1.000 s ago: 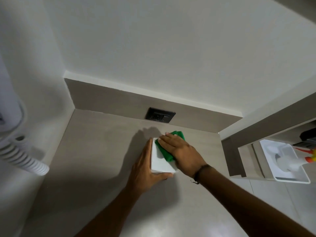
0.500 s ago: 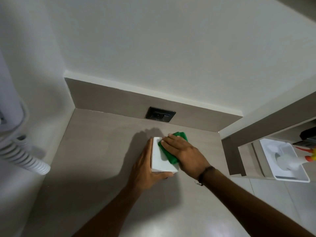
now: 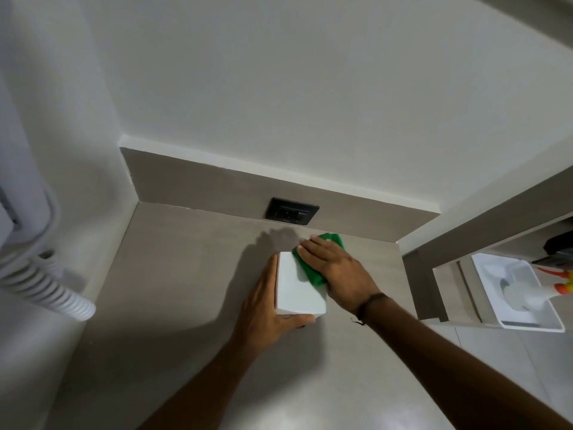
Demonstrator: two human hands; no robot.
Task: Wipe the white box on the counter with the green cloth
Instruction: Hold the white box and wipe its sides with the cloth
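Observation:
A white box (image 3: 296,287) stands on the grey counter (image 3: 173,274), near the back wall. My left hand (image 3: 263,308) clasps its left side, thumb curled under the near edge. My right hand (image 3: 338,268) lies flat on the green cloth (image 3: 310,268), pressing it onto the box's top at the far right corner. Part of the cloth sticks out past my fingertips toward the wall, and the rest is hidden under my palm.
A dark wall socket (image 3: 291,211) sits in the backsplash just behind the box. A white ribbed hose (image 3: 52,290) hangs at the left. Past the counter's right end, a white tray (image 3: 517,293) holds a spray bottle (image 3: 533,294).
My right hand and the green cloth have slid slightly toward the far right corner of the box top. My left hand keeps the same hold on the box.

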